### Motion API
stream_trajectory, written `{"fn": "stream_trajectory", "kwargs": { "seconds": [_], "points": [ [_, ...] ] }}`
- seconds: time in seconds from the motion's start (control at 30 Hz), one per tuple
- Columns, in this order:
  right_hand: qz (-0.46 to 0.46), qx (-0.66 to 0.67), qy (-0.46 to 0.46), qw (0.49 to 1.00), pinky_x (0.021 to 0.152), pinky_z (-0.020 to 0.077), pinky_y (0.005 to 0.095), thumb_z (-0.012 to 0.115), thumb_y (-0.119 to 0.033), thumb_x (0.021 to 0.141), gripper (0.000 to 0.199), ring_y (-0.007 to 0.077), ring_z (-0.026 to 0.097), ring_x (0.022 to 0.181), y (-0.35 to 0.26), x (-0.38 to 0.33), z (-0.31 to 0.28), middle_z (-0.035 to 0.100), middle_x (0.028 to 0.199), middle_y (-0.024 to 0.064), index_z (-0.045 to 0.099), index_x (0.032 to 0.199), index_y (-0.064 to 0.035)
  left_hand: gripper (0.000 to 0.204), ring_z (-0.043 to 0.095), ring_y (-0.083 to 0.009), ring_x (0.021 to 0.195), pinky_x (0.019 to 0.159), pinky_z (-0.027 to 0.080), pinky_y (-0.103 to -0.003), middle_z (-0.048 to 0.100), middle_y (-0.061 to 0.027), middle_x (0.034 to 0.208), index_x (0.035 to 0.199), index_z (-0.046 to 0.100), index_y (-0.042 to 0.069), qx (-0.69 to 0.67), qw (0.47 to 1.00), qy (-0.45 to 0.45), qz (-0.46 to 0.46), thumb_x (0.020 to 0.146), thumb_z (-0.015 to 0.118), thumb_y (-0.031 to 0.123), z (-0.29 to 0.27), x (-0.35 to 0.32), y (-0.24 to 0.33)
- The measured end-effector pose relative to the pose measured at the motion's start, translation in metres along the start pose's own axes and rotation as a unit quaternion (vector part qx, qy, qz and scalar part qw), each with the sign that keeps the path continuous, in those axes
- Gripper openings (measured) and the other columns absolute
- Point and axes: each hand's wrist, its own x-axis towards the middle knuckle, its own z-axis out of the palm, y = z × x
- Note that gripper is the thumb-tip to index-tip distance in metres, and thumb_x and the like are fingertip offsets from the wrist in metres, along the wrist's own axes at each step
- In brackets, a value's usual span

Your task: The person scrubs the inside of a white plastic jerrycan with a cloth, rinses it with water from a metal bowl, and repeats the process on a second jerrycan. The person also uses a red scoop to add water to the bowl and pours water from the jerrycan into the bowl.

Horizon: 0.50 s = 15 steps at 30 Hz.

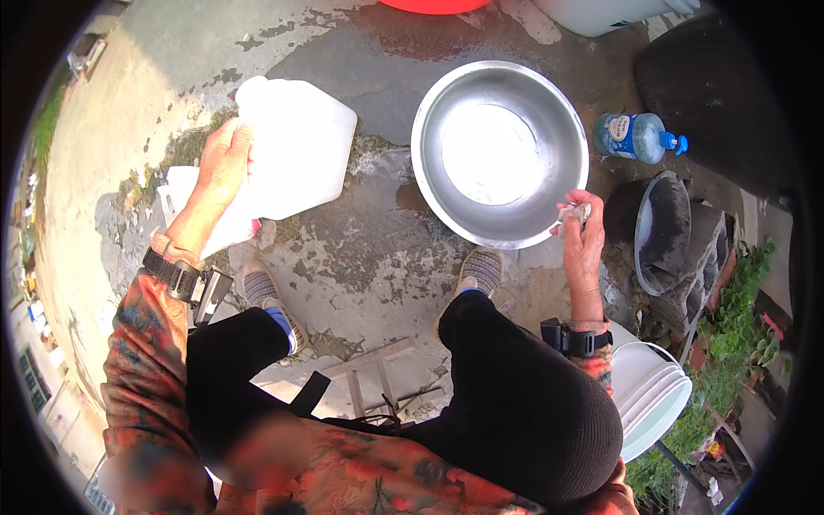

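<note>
Steel basin (pixel 499 146) is the largest thing here — round, shiny and wide, it stands on the cracked, partly wet concrete ground (pixel 360 249) just in front of the person's right shoe (pixel 481 270). To its left lies a big white plastic jug (pixel 287 154), tilted on its side on the ground, with a white cap end pointing to the lower left. The left hand (pixel 225 159) rests on top of this jug with the fingers curled over its edge, grasping it. The right hand (pixel 582 236) is at the lower right rim of the basin; its fingers are clenched around a small grey, crumpled piece (pixel 577 213), maybe a cloth or scrubber, which touches or nearly touches the rim. On the right side, a white bucket (pixel 648 390) stands beside the right knee, and above it a dark round pan (pixel 665 227) leans against a grey hollow block (pixel 699 275). Near the upper right of the basin lies a small blue bottle (pixel 635 136) with a blue pump top, on its side. Both wrists carry black straps — the left one has a small device attached.
</note>
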Motion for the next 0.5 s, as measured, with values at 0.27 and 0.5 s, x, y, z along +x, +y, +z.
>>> {"fn": "stream_trajectory", "kwargs": {
  "seconds": [0.27, 0.5],
  "points": [
    [0.000, -0.228, 0.003, 0.974, 0.096, 0.0535, 0.0356, 0.061, -0.008, 0.099, 0.041, 0.0237, 0.069, 0.110, -0.047, -0.045, -0.073, 0.067, 0.127, 0.0145, 0.053, 0.139, -0.0072, 0.026, 0.052, -0.0107, 0.056, 0.051, 0.046, -0.029, 0.053, 0.0017, 0.071, 0.096, 0.057, 0.006, -0.010, 0.999, -0.001, -0.041, 0.106, 0.048, 0.027, 0.005, -0.005, 0.009],
    [-0.017, -0.560, 0.197, 0.805, 0.099, 0.0476, 0.0464, 0.056, -0.002, 0.094, 0.033, 0.0375, 0.055, 0.122, -0.026, -0.195, -0.219, 0.061, 0.127, 0.0176, 0.057, 0.127, -0.0034, 0.023, 0.052, -0.0114, 0.055, 0.050, 0.046, -0.029, 0.053, 0.0019, 0.071, 0.095, 0.054, 0.010, -0.018, 0.999, -0.024, -0.045, 0.107, 0.048, 0.029, -0.007, -0.026, 0.002]
  ]
}}
